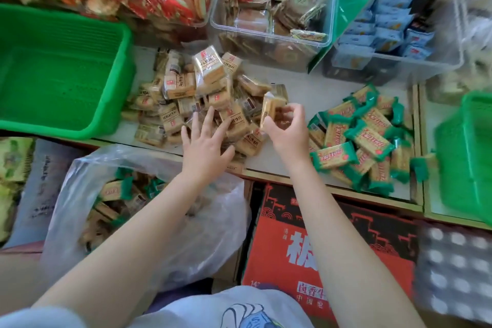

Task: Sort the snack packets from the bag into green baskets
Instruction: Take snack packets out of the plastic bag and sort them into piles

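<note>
The right hand [286, 129] pinches one tan packet [269, 110] between thumb and fingertips. The packet stands nearly upright in the grip, its long axis running up and slightly away from the palm, and it sits at the near-right edge of the tan pile [197, 93]. The left hand [206, 141] lies palm-down on the near side of that pile with its fingers [213, 117] spread and holding nothing; loose tan packets lie directly under and beyond the fingertips.

The large green basket [61, 69] is empty and lies to the left of both hands, beyond the pile as seen from the right hand's fingers. The left hand is the nearer one to it. A second green basket [468, 152] stands to the right of the right hand, with the pile of green-ended packets [370, 138] between it and the fingers.

Judgement: neither basket holds packets yet, so sorting into them has barely begun. If the held packet is bound for the left basket, the right hand must cross over the pile and the left hand; a hand-off to the left hand, or a scoop by the left hand, would be the shorter path. The plastic bag [149, 210] below the left forearm contains more packets of both kinds.
</note>
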Demonstrator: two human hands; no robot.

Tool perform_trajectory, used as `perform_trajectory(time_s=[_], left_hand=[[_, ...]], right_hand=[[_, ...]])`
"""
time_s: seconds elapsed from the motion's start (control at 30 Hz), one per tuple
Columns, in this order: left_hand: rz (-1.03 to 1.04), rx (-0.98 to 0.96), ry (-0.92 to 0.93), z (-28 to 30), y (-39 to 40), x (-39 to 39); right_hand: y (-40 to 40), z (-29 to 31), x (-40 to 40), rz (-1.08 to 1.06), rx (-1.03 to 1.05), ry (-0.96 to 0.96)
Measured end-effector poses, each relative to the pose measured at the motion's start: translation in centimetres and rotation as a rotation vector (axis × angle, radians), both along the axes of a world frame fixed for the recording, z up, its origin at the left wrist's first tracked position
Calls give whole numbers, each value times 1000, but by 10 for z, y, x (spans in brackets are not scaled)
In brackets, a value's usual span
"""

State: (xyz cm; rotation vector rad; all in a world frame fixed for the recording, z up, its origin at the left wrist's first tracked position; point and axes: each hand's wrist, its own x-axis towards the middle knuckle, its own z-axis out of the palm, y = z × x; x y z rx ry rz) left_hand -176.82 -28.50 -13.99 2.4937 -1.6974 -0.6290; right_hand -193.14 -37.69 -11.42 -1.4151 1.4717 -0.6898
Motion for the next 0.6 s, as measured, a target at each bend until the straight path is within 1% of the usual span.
perform_trajectory(time_s=[0.03,0.07,0.13,0.17,0.23,0.3,0.37,0.43,0.5,0.53,0.6], left_hand=[[-20,47,-51,-6,0,4],[-25,79,-63,-11,0,7],[-31,78,-42,-16,-1,10],[-41,74,-31,-18,-1,11],[-57,67,-26,-20,-1,14],[-77,76,-37,-21,-1,16],[-105,77,-31,-18,0,16],[-90,32,25,-12,5,18],[-34,-81,96,-7,24,23],[2,-172,119,-4,41,26],[113,-315,139,-10,88,33]], right_hand=[[-7,-7,10,70,-70,68],[-12,-16,19,167,-125,157],[-18,-32,31,338,-175,310],[-19,-38,34,370,-185,360],[-22,-43,35,358,-212,449],[-23,-44,34,352,-191,519],[-20,-42,34,352,-140,528],[-10,-35,34,321,-137,481],[10,-26,36,248,-204,405],[25,-21,39,222,-239,358],[62,-15,49,244,-239,256]])
